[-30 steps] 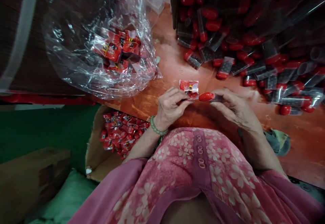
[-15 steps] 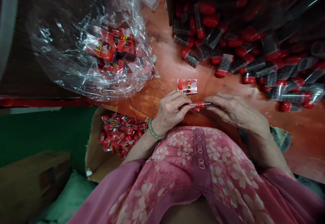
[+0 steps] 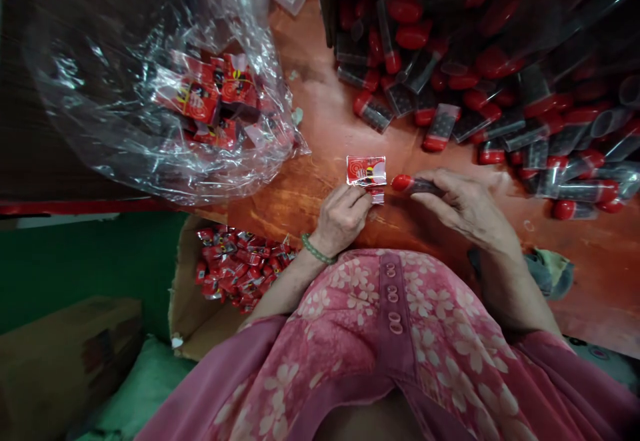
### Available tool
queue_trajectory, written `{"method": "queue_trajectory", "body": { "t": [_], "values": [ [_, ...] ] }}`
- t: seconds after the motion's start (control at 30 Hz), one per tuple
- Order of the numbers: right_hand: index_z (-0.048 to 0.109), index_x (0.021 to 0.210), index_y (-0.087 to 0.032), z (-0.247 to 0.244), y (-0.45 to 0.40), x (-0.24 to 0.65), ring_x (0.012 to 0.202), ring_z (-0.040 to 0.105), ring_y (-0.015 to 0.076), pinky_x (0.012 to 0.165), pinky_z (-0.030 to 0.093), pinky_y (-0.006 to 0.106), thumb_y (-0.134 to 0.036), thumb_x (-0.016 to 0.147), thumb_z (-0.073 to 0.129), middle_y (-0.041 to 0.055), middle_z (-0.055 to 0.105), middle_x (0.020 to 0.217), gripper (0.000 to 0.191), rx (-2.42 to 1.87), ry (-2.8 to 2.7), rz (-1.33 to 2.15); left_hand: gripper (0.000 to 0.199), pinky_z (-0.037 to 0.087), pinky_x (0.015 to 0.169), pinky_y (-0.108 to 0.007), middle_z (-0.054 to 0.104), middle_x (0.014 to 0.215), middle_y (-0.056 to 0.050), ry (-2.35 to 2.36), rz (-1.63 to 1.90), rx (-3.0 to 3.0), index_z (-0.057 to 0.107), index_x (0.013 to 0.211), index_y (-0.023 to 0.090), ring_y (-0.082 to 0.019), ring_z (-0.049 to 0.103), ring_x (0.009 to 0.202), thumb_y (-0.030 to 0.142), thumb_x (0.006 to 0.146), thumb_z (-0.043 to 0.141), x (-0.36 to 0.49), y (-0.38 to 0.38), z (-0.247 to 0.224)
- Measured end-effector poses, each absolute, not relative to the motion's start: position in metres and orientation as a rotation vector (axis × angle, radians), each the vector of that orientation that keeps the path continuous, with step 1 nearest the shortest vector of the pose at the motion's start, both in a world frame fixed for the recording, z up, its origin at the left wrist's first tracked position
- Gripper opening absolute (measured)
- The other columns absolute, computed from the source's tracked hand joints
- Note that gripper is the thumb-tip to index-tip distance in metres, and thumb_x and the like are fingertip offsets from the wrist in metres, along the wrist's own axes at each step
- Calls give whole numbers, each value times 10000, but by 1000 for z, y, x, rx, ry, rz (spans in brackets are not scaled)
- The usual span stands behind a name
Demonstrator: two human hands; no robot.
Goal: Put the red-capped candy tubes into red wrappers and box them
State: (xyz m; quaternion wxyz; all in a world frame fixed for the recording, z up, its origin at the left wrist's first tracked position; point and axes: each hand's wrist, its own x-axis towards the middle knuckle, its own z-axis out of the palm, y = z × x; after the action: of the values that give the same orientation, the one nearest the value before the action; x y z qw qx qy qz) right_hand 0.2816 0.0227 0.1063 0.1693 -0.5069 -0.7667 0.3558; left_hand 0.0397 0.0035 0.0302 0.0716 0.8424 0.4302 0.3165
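Observation:
My left hand [image 3: 344, 218], with a green bead bracelet at the wrist, pinches a small red packet [image 3: 377, 196] on the orange tabletop [image 3: 300, 191]. Just above those fingers another flat red printed packet [image 3: 367, 170] lies on the table. Between thumb and fingers of my right hand [image 3: 463, 204] is a clear tube with a red cap [image 3: 403, 183], dark inside; the cap points left. A small gap separates the tube from the packet in my left hand.
A heap of red-capped tubes [image 3: 443, 126] covers the upper right. At upper left a clear plastic bag [image 3: 240, 174] holds red packets. Below the table edge, a cardboard box [image 3: 187, 294] contains many wrapped red pieces. A crumpled cloth [image 3: 553, 273] lies by my right forearm.
The tube in my right hand, earlier touching the packet in my left, has come away from it, and its red cap now shows. The camera view has shifted slightly.

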Motion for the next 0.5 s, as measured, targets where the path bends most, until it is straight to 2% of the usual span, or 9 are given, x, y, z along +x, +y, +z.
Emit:
{"method": "queue_trajectory", "body": {
  "t": [0.17, 0.27, 0.37, 0.5],
  "values": [
    [698, 1154, -199, 89, 22, 277, 963, 721, 255, 868, 552, 390, -367, 1002, 565, 94, 772, 1088, 262, -1463, -2157, 1029, 153, 500, 744, -288, 741, 928, -84, 1219, 884, 2526, 715, 991, 135, -163, 617, 801, 239, 976, 603, 39, -7, 22],
    [695, 1169, -198, 88, 21, 278, 965, 725, 248, 870, 553, 379, -369, 1006, 564, 90, 774, 1092, 271, -1439, -2164, 1058, 151, 529, 761, -287, 745, 949, -93, 1225, 877, 2544, 715, 1020, 119, -168, 628, 817, 186, 972, 589, 37, -6, 24],
    [694, 1175, -209, 90, 18, 281, 972, 730, 240, 880, 554, 369, -381, 1011, 557, 77, 775, 1100, 274, -1414, -2174, 1107, 134, 542, 742, -273, 746, 907, -87, 1230, 960, 2448, 725, 950, 123, -157, 648, 804, 140, 956, 593, 36, -4, 24],
    [692, 1181, -230, 93, 12, 284, 971, 731, 225, 875, 555, 353, -385, 1008, 571, 59, 774, 1106, 261, -1387, -2138, 1140, 77, 549, 701, -228, 742, 829, -43, 1244, 1099, 2114, 739, 860, 148, -118, 675, 756, 193, 909, 701, 33, -3, 26]
  ]
}}
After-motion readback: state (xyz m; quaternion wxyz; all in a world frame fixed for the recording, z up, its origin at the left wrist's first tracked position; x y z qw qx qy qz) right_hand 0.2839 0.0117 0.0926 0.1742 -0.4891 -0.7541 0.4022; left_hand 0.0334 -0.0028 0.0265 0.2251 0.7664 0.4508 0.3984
